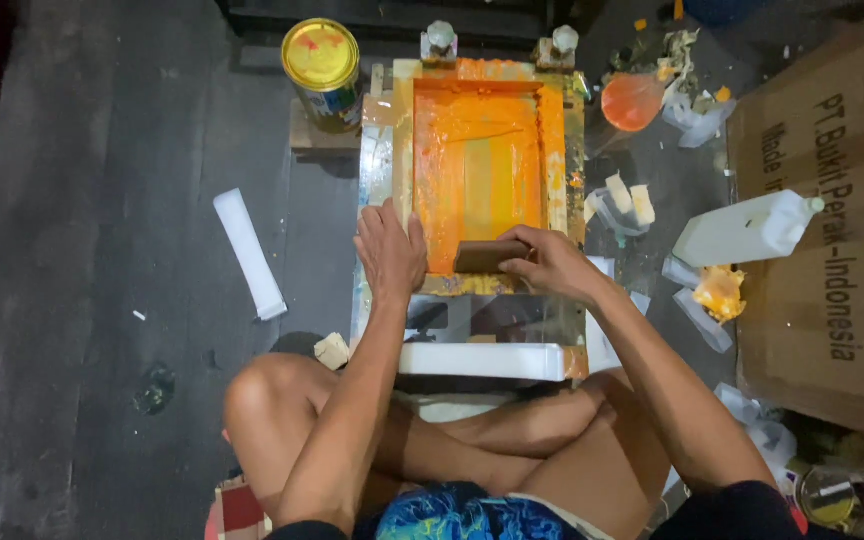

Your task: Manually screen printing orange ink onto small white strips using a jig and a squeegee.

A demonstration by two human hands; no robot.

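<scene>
The squeegee [489, 256] lay with its long axis running left to right, across the near end of the screen-printing frame [479, 75], whose own long axis ran away from the person. The right hand [555, 262] was closed around the squeegee's right end. The left hand [389, 251] rested flat, fingers together, on the frame's left near edge. The frame's recessed mesh was coated in orange ink [477, 165], lighter down the middle. Near the frame's far left corner stood a paint can [322, 65] with a yellow-smeared lid. To the right, on the floor [102, 200], sat a white plastic jug [747, 230] beside a cardboard box [832, 250]. A white strip [249, 253] lay on otherwise open floor to the left.
</scene>
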